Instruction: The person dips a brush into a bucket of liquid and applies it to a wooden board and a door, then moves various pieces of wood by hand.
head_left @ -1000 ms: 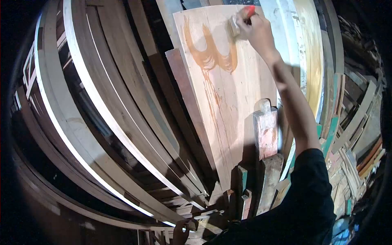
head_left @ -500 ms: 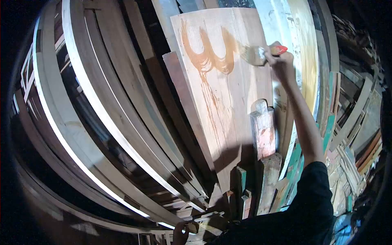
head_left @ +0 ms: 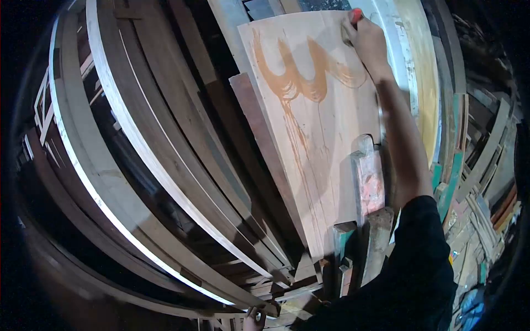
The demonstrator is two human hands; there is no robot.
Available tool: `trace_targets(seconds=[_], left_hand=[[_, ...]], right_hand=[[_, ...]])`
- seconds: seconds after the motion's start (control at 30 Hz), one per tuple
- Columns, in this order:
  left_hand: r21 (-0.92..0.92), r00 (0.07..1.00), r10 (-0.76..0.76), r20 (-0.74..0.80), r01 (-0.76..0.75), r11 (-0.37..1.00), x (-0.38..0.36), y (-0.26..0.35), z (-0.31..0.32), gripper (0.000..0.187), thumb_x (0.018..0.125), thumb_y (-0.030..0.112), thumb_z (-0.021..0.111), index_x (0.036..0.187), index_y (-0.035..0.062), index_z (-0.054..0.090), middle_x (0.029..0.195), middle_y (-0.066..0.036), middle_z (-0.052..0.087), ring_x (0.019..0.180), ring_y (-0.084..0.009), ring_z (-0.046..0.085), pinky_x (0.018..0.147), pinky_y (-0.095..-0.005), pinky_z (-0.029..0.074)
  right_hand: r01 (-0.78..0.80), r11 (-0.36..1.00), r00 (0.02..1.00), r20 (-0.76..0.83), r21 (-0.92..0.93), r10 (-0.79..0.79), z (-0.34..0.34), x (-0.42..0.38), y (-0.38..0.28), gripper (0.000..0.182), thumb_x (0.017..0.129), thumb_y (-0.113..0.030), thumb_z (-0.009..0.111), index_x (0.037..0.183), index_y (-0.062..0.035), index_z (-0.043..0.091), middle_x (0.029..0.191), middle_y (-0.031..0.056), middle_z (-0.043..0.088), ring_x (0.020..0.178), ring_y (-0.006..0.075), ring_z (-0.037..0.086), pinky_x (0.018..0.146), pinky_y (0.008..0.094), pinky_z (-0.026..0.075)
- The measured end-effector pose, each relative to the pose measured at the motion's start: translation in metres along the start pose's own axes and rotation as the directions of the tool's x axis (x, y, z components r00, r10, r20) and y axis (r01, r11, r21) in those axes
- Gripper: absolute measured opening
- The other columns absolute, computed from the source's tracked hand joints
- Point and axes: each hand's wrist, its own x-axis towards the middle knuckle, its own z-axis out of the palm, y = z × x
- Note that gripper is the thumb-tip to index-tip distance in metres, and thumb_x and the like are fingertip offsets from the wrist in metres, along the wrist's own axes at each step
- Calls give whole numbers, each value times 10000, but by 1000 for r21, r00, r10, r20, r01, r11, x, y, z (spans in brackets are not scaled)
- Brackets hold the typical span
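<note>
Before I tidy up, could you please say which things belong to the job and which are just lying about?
In use:
red-tipped brush in the right hand
pale panel bearing brown strokes

Apparently lying about:
long boards on the left
scrap wood

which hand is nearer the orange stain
Right. The right hand is near the upper right of the orange stain; the left hand is far below it.

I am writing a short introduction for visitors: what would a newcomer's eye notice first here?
Probably the wavy orange-brown strokes, trailing downward in places, on the upper part of the pale board in the middle. Next, the right hand near that board's top right corner, holding a brush whose red end shows. On the left, long planks with bright white edges fill much of the view.
</note>
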Motion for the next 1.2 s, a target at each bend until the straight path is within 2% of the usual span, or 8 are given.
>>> trace_targets(seconds=[0.33, 0.43, 0.6, 0.8, 0.9, 1.0, 1.07, 1.2], left_hand=[[-10, 998, -58, -9, 57, 998, -19, -5, -5, 321, 924, 12, 577, 1243, 35, 612, 1129, -149, 673, 992, -277, 638, 824, -364, 516], [-9, 998, -64, -15, 63, 998, -26, -7, -6, 327, 924, 10, 577, 1248, 34, 611, 1128, -151, 674, 989, -276, 639, 818, -364, 517], [-27, 995, -88, -39, 87, 996, -34, -21, -12, 335, 922, 6, 577, 1255, 33, 608, 1128, -152, 676, 984, -274, 640, 809, -363, 519], [31, 987, -48, -153, 54, 998, -34, -48, -4, 294, 942, 47, 578, 1232, 47, 629, 1086, -175, 687, 925, -302, 657, 768, -384, 521], [112, 984, 0, -177, 20, 993, -17, 16, -19, 242, 961, 123, 582, 1191, 76, 645, 1033, -197, 682, 864, -355, 675, 721, -432, 530], [128, 984, -177, 28, 172, 977, 6, 2, -19, 305, 872, 146, 662, 1164, 55, 647, 1060, -181, 664, 969, -375, 650, 844, -431, 531], [276, 996, 82, 16, -83, 958, 22, -40, -5, 362, 871, 177, 664, 1211, 61, 621, 1142, -200, 648, 1006, -398, 645, 869, -447, 529], [326, 978, 145, 149, -187, 927, 57, -24, -2, 414, 859, 180, 674, 1249, 61, 601, 1281, -202, 601, 1064, -416, 622, 907, -443, 525]], right_hand=[[265, 860, 906, -418, 437, -67, 58, 3, -192, 201, 942, -271, 609, 1054, -107, 643, 659, 81, 643, 611, 261, 684, 535, 399, 554], [158, 881, 962, 131, 445, -239, 50, -35, -235, 186, 930, -286, 629, 849, -120, 615, 705, 118, 663, 657, 273, 684, 590, 411, 547], [46, 520, 960, 106, 853, -259, 34, -174, -243, 191, 932, -252, 671, 971, -66, 655, 780, 121, 653, 674, 270, 658, 639, 383, 547], [-500, 648, 594, 772, 574, -226, -100, -357, -184, 359, 904, -201, 694, 1254, -143, 638, 1137, 149, 679, 910, 303, 692, 794, 375, 575], [-945, 248, 240, 967, 213, 83, -165, -448, -179, 221, 954, -125, 634, 1152, -27, 656, 883, 74, 701, 693, 128, 652, 566, 263, 505], [-965, -178, 117, 927, 190, 356, -219, -523, -190, 165, 990, -131, 589, 1091, -3, 612, 863, 64, 680, 638, 107, 628, 543, 246, 502], [-940, -339, -128, 884, 37, 450, -239, -554, -191, 154, 999, -153, 581, 1051, -8, 586, 821, 84, 673, 634, 129, 649, 528, 260, 507], [-971, -225, -134, 966, -83, 223, -242, -495, -190, 219, 1005, -194, 570, 1089, 7, 596, 734, 82, 663, 576, 139, 633, 501, 254, 482]])
